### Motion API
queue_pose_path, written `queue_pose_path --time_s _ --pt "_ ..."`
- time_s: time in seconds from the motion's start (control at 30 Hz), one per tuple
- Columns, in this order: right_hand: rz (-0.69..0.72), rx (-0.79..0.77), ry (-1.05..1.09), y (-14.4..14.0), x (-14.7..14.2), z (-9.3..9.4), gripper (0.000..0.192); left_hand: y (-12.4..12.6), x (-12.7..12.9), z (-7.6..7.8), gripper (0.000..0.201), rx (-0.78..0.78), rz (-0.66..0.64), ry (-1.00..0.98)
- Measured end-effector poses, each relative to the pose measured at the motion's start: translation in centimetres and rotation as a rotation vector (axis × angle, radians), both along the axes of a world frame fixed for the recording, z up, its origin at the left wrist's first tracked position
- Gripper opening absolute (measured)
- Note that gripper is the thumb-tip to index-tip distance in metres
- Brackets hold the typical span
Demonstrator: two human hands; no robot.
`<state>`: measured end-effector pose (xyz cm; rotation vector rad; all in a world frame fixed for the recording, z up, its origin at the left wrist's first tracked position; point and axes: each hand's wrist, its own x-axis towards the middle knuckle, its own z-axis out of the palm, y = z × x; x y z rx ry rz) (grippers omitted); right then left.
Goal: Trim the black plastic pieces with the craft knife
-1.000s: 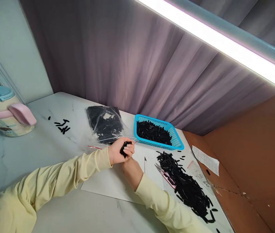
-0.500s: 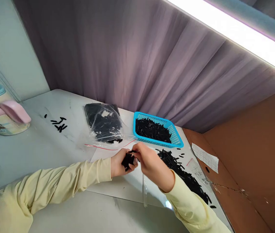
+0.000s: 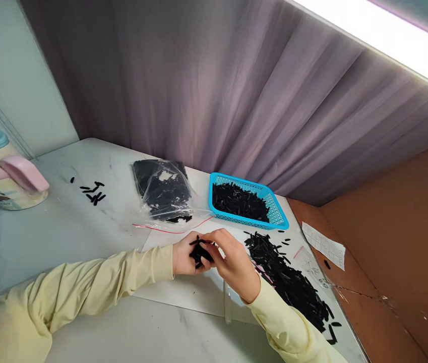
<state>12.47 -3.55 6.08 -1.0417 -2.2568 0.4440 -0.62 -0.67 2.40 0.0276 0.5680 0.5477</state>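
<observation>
I am at a small work spot, like a place where people sort little parts by hand. My table (image 3: 66, 237) is white like marble. On it there is a big heap of small black sticks (image 3: 289, 282), a blue basket (image 3: 278, 214) full of more of them, and a clear bag (image 3: 163, 191) stuffed with them too. A purple curtain (image 3: 206, 101) hangs behind the table. A long bright lamp (image 3: 395, 40) shines above. A brown board (image 3: 399, 242) closes off my right side.
</observation>
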Motion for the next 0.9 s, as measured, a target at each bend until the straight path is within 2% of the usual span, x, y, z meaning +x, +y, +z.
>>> queue_pose_path --time_s 0.07,0.13,0.27,0.33,0.43,0.57,0.77,0.9 --pt "-0.041 -0.095 0.129 0.0 0.3 -0.1 0.012 0.2 0.0 0.1 0.012 -0.059 -0.083 0.006" --pt "-0.091 -0.252 0.272 0.0 0.6 -0.2 0.009 0.5 0.0 0.2 0.011 -0.08 -0.138 0.027" --pt "-0.116 -0.659 0.634 0.0 1.8 -0.3 0.019 1.4 -0.1 0.4 0.011 -0.059 -0.213 0.085" --pt "-0.115 -0.778 0.771 0.1 2.5 -0.5 0.023 1.9 -0.2 0.6 0.009 -0.033 -0.248 0.118" --pt "-0.111 -0.855 0.892 0.3 3.6 -1.3 0.024 2.7 -0.1 0.9 0.008 0.022 -0.288 0.172" --pt "-0.085 -0.934 1.037 0.8 4.6 -2.9 0.016 3.1 0.7 0.9 0.016 0.155 -0.32 0.271" --pt "-0.094 -1.03 1.242 1.8 5.5 -5.4 0.014 2.7 1.5 0.0 0.017 0.474 -0.184 0.42" --pt "-0.096 -1.07 1.279 2.0 5.6 -6.0 0.019 2.5 1.2 -0.9 0.017 0.695 -0.173 0.523"
